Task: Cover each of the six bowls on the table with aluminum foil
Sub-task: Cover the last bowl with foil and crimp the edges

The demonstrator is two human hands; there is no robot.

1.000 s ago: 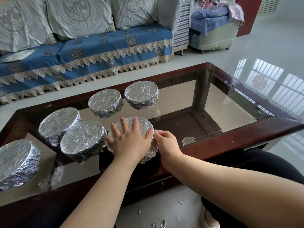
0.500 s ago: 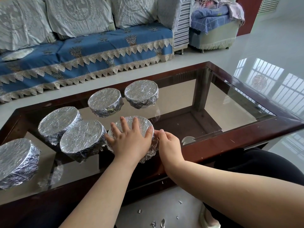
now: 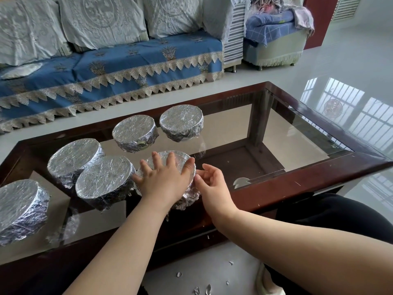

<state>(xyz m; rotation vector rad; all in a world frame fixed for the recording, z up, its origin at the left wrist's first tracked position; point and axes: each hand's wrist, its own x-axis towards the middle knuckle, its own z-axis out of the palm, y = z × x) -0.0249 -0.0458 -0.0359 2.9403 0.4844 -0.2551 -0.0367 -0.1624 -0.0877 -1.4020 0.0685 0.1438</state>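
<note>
Silver foil scraps [image 3: 196, 290] lie on the pale floor near the person's lap, below the table edge. Left hand [image 3: 164, 179] lies flat on top of the nearest foil-covered round bowl [image 3: 180, 161], fingers spread and straight, thumb along the right rim, pressing the foil down. Right hand [image 3: 212, 184] sits just beside that bowl's right side, fingers loosely curled, tips at or very near the crimped foil skirt; cannot tell if it actually pinches anything. This bowl stands on the glass top of the dark-red wooden-framed coffee table [image 3: 297, 182], near the front rail. Touching it on the left is a second foil-wrapped bowl [image 3: 104, 177], with a third foil-wrapped bowl [image 3: 74, 158] just behind that, and a fourth foil-wrapped bowl [image 3: 19, 205] at far left, partly cut by the frame edge. Further back, two more foil-wrapped bowls [image 3: 135, 133] [image 3: 181, 120] stand side by side. All six are covered. Beyond the table: blue patterned sofa with lace trim [image 3: 127, 60].
</note>
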